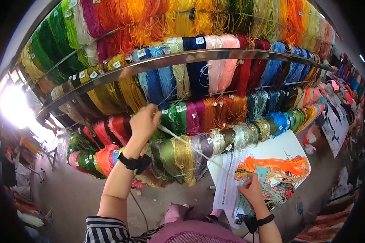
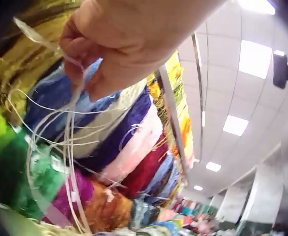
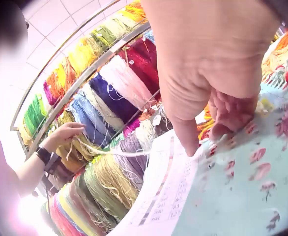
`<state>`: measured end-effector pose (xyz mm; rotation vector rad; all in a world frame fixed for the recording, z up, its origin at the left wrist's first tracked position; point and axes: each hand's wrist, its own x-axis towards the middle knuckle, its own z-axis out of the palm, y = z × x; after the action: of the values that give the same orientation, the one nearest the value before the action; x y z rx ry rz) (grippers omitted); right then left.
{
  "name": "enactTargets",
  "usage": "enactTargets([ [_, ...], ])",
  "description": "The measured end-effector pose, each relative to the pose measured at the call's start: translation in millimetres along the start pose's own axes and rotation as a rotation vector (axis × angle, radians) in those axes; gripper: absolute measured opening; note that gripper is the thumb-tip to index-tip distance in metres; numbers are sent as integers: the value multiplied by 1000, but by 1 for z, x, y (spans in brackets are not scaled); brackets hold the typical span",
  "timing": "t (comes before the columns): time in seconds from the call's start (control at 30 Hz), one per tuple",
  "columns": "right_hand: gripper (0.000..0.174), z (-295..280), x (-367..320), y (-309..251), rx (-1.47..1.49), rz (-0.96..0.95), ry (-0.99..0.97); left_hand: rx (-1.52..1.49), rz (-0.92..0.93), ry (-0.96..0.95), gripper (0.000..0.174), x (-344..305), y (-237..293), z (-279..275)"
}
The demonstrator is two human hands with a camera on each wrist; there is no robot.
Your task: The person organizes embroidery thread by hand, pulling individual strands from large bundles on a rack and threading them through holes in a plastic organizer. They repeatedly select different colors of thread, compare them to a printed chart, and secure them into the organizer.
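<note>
My left hand point(image 1: 144, 123) pinches a bundle of white thread point(image 1: 182, 141) in front of the hanging skeins; loose ends dangle below the fingers in the left wrist view. The strand stretches down and right toward my right hand point(image 1: 253, 190), whose curled fingers and thumb meet it over a teal printed card point(image 3: 232, 196). Part of the strand is hidden at those fingertips. Beneath the card lies a paper chart point(image 1: 227, 178) with printed columns, on a white board point(image 1: 290, 148). Orange thread point(image 1: 280, 164) and grey-green thread point(image 1: 278, 196) are bunched at the card's right side.
Racks of tagged skeins in many colours fill the front, with a metal rail point(image 1: 182, 58) curving across. A lower row of skeins point(image 1: 182, 158) hangs right behind the strand. More cloth or thread lies on a table point(image 1: 334, 121) at right. A dark cable point(image 1: 140, 210) hangs at lower left.
</note>
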<state>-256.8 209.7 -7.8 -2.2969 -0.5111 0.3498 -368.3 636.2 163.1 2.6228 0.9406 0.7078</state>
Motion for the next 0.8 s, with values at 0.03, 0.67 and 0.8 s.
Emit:
enactTargets([
  [0.03, 67, -2, 1, 0, 8, -7, -37, -20, 118, 176, 18, 5, 0, -6],
  [0.67, 46, -49, 3, -28, 196, -62, -129, -632, 118, 569, 23, 111, 70, 40],
  [0.8, 39, -53, 14, -52, 173, -104, -101, -647, 240, 543, 15, 96, 57, 31],
])
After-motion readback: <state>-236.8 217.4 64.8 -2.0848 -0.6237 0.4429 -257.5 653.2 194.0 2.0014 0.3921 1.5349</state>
